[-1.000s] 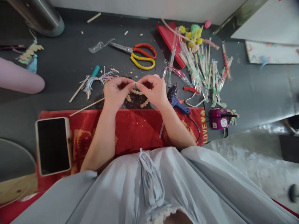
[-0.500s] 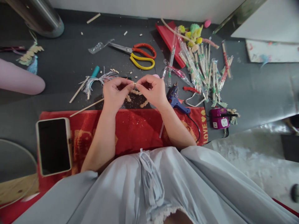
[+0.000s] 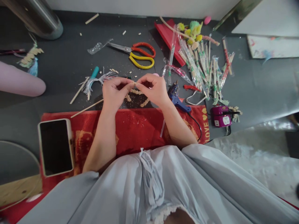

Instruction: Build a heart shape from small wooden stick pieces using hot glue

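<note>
far left: metal cylinder point(image 3: 37, 18) at the top corner, a pink rounded thing point(image 3: 21, 82) below it, and a phone point(image 3: 56, 147) lying screen-up on the red cloth point(image 3: 137, 127), near the person's left forearm. thin wooden sticks point(image 3: 86, 108) and a pale tassel bundle point(image 3: 98, 79) lie on the dark table point(image 3: 65, 62) just left of the hands.

left hand point(image 3: 114, 93) is curled nearly shut, thumb and forefinger pinched on a tiny pale bead point(image 3: 135, 83). right hand point(image 3: 153, 90) mirrors it, fingers curled in, thumb and forefinger pinched on the same bead from the other side, so the two hands' fingertips meet at it. bead is held up between the hands, above a small ring of beads point(image 3: 136, 98) that lies on the table just beyond the cloth's far edge. whether a thread runs through the bead is too small to tell.

beyond the hands: scissors point(image 3: 137, 54) with red and yellow handles, well apart from them. just right of the right hand: blue glue gun point(image 3: 176, 98), cord trailing over the cloth. further right: a heap of wrapped sticks point(image 3: 205, 68) with pompoms point(image 3: 191, 31) at its top, part over a red sheet point(image 3: 167, 35). a small purple device point(image 3: 220, 116) sits near the cloth's right corner. light blue clothing point(image 3: 151, 186) fills the bottom.
</note>
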A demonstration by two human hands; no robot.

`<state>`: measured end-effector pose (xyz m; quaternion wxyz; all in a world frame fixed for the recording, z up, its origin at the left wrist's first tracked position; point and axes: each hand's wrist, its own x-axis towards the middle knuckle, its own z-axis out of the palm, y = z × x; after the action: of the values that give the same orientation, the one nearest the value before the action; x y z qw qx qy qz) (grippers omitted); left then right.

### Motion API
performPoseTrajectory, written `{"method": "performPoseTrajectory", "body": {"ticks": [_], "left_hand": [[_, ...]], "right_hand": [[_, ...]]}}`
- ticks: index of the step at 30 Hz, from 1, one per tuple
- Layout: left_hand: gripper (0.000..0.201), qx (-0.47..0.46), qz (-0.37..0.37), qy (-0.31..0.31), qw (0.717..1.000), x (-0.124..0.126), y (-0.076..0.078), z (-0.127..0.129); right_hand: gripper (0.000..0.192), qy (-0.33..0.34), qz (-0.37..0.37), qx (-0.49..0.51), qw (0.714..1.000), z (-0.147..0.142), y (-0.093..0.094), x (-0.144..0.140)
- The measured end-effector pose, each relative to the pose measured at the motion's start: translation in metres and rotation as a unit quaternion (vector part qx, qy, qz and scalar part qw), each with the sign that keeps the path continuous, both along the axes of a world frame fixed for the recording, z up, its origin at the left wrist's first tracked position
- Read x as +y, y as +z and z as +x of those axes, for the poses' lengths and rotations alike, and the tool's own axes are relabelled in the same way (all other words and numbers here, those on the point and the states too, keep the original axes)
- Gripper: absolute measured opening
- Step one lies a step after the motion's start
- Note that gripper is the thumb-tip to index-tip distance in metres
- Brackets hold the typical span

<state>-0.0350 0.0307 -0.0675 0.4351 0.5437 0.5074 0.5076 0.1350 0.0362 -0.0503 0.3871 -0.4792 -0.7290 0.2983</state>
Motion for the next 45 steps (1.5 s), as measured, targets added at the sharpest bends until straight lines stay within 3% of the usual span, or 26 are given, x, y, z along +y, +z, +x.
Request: {"method": "performPoseTrajectory", "body": {"ticks": [7,22,30,45], "left_hand": [[0.004,0.017,0.012,-0.004,1.0,0.0,-0.001,-0.001],[0.016,0.028,0.031,-0.018,0.999,-0.002,0.002,0.004],[0.012,0.038,0.05,-0.018,0.998,-0.003,0.002,0.002],[0.02,-0.033,0.051,-0.006,0.998,0.0,-0.008,0.005]], "right_hand": [[0.01,0.018,-0.009,-0.021,1.0,0.004,0.004,0.003],[0.015,0.052,-0.025,-0.016,0.998,0.015,0.011,0.004],[0.015,0.059,-0.008,-0.011,0.998,0.013,0.009,0.003],[0.015,0.038,-0.006,0.022,0.999,0.008,0.008,0.003]]}}
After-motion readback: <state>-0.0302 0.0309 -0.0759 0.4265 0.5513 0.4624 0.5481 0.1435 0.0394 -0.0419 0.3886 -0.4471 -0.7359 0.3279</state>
